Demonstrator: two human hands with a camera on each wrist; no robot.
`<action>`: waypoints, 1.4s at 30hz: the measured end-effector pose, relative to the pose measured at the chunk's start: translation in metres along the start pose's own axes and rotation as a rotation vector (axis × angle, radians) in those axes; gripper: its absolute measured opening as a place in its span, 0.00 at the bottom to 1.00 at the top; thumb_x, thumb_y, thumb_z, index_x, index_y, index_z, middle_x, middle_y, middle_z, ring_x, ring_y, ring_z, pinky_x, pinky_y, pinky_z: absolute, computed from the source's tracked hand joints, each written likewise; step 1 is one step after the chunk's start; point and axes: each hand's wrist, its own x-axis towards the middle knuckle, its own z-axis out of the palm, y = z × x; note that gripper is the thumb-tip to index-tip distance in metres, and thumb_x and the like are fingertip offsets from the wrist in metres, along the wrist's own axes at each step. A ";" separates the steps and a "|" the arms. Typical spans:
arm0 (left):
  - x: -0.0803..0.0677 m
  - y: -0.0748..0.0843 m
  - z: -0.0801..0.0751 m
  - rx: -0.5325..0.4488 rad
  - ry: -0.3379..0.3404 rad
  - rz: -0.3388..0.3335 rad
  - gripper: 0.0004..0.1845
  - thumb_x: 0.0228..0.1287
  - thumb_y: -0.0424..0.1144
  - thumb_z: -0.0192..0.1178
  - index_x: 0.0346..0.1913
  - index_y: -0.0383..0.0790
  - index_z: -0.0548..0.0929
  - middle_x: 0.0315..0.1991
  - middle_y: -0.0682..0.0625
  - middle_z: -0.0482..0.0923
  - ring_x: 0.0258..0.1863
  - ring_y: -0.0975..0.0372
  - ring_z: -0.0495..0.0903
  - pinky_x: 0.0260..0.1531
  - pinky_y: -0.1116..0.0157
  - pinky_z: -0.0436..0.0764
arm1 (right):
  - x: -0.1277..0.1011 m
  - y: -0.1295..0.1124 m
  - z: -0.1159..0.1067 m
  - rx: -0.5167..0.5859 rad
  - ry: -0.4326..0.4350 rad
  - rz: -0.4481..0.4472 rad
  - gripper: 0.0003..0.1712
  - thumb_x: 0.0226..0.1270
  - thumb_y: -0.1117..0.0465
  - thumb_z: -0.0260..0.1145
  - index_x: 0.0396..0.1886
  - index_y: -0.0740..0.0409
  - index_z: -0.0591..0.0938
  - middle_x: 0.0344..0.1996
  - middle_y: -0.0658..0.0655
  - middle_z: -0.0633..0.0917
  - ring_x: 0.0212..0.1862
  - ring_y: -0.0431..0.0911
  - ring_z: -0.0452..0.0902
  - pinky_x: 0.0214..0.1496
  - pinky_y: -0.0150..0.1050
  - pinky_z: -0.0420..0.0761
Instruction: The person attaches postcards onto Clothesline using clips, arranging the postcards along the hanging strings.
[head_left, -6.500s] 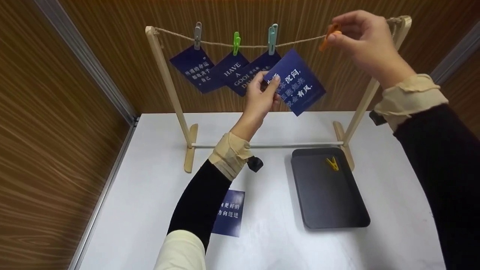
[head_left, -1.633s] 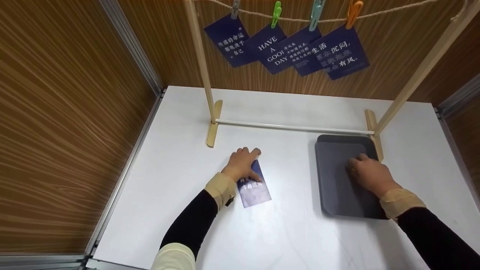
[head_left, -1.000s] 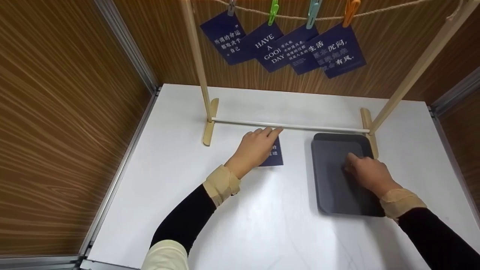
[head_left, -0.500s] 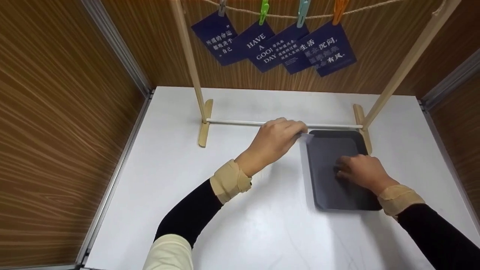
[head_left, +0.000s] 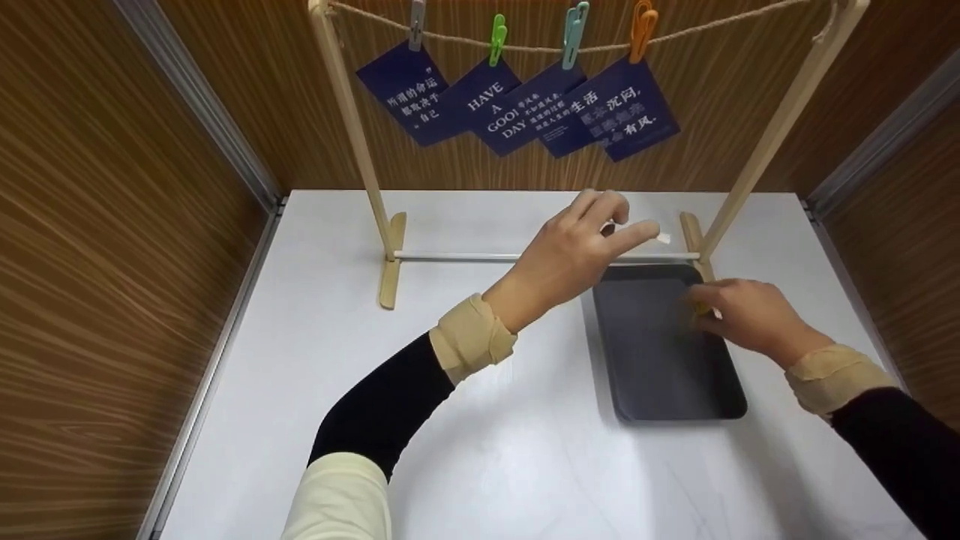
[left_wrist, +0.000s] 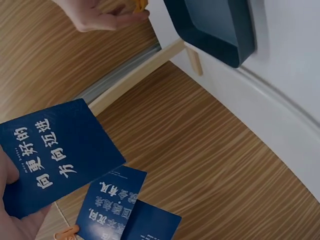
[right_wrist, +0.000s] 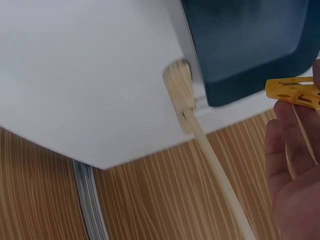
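Note:
My left hand (head_left: 566, 247) is raised above the stand's lower bar and pinches a dark blue card (left_wrist: 65, 155) printed with white characters. In the head view the hand hides most of that card. My right hand (head_left: 757, 311) is over the far right side of the grey tray (head_left: 675, 390), gripping a yellow clothespin (right_wrist: 290, 92) between thumb and fingers. Above, several blue cards (head_left: 626, 112) overlap on a twine line (head_left: 716, 28), held by a grey clothespin (head_left: 417, 26), a green one (head_left: 498, 39), a teal one (head_left: 575, 36) and an orange one (head_left: 643, 31).
The line runs between two wooden posts (head_left: 784, 127) of a stand, whose feet (head_left: 390, 281) rest on a white table (head_left: 510, 450). A white bar (head_left: 450, 256) joins the posts low down. Wood-grain walls (head_left: 150, 262) enclose the table's back and sides.
The orange clothespin and its card now hang from the line. The left hand has picked the last card off the table and raised it rightward. The right hand has taken the yellow clothespin from the tray.

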 end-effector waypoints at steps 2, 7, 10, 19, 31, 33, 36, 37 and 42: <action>0.008 -0.004 0.000 -0.047 0.018 -0.018 0.23 0.71 0.23 0.45 0.59 0.49 0.80 0.43 0.48 0.74 0.41 0.58 0.73 0.36 0.71 0.77 | 0.006 0.003 -0.017 -0.013 0.032 -0.021 0.18 0.51 0.66 0.79 0.44 0.55 0.87 0.36 0.57 0.89 0.32 0.51 0.84 0.33 0.54 0.83; 0.029 -0.018 0.002 -0.129 0.092 -0.094 0.16 0.74 0.29 0.50 0.59 0.38 0.79 0.47 0.48 0.82 0.43 0.60 0.80 0.49 0.73 0.78 | 0.026 0.013 -0.064 -0.065 0.105 -0.029 0.21 0.53 0.66 0.78 0.49 0.55 0.87 0.40 0.59 0.90 0.31 0.54 0.85 0.29 0.55 0.82; 0.038 -0.027 0.006 -0.201 0.135 -0.161 0.10 0.73 0.36 0.57 0.52 0.40 0.82 0.46 0.51 0.84 0.44 0.62 0.81 0.53 0.73 0.76 | 0.040 0.016 -0.093 -0.093 0.137 -0.009 0.23 0.56 0.63 0.77 0.53 0.55 0.85 0.40 0.61 0.90 0.30 0.56 0.85 0.27 0.55 0.81; 0.052 -0.047 0.024 -0.373 0.226 -0.419 0.15 0.75 0.48 0.54 0.52 0.41 0.79 0.39 0.52 0.82 0.31 0.67 0.78 0.34 0.71 0.76 | 0.076 0.021 -0.158 -0.044 0.251 0.006 0.18 0.62 0.65 0.73 0.51 0.58 0.81 0.39 0.65 0.88 0.34 0.62 0.85 0.33 0.61 0.79; 0.081 -0.046 0.056 -0.869 0.262 -0.769 0.15 0.79 0.35 0.43 0.63 0.41 0.69 0.30 0.43 0.82 0.17 0.58 0.83 0.19 0.65 0.83 | 0.121 0.012 -0.235 0.209 0.427 0.179 0.20 0.73 0.53 0.63 0.58 0.59 0.81 0.49 0.62 0.87 0.37 0.21 0.74 0.39 0.18 0.73; 0.086 -0.047 0.062 -0.925 0.272 -0.777 0.15 0.79 0.34 0.43 0.63 0.40 0.69 0.27 0.41 0.82 0.16 0.58 0.83 0.18 0.62 0.83 | 0.132 0.008 -0.243 0.257 0.468 0.197 0.20 0.74 0.52 0.61 0.57 0.59 0.81 0.51 0.61 0.87 0.40 0.20 0.76 0.44 0.18 0.75; 0.093 -0.049 0.070 -0.960 0.262 -0.786 0.15 0.79 0.35 0.44 0.63 0.41 0.70 0.24 0.39 0.82 0.15 0.59 0.82 0.17 0.61 0.83 | 0.148 0.006 -0.253 0.354 0.527 0.210 0.18 0.75 0.53 0.59 0.56 0.58 0.82 0.52 0.59 0.86 0.47 0.29 0.81 0.53 0.25 0.79; 0.096 -0.050 0.072 -0.972 0.255 -0.790 0.15 0.80 0.35 0.45 0.63 0.41 0.70 0.24 0.39 0.81 0.15 0.60 0.82 0.17 0.61 0.83 | 0.153 0.006 -0.255 0.380 0.542 0.215 0.18 0.75 0.54 0.59 0.56 0.58 0.82 0.52 0.58 0.86 0.48 0.32 0.82 0.55 0.27 0.79; 0.109 -0.053 0.081 -1.025 0.217 -0.824 0.16 0.80 0.35 0.45 0.64 0.42 0.70 0.23 0.36 0.81 0.15 0.56 0.82 0.18 0.62 0.83 | 0.165 0.009 -0.267 0.367 0.527 0.248 0.18 0.77 0.55 0.55 0.57 0.57 0.82 0.52 0.56 0.84 0.52 0.37 0.80 0.62 0.31 0.76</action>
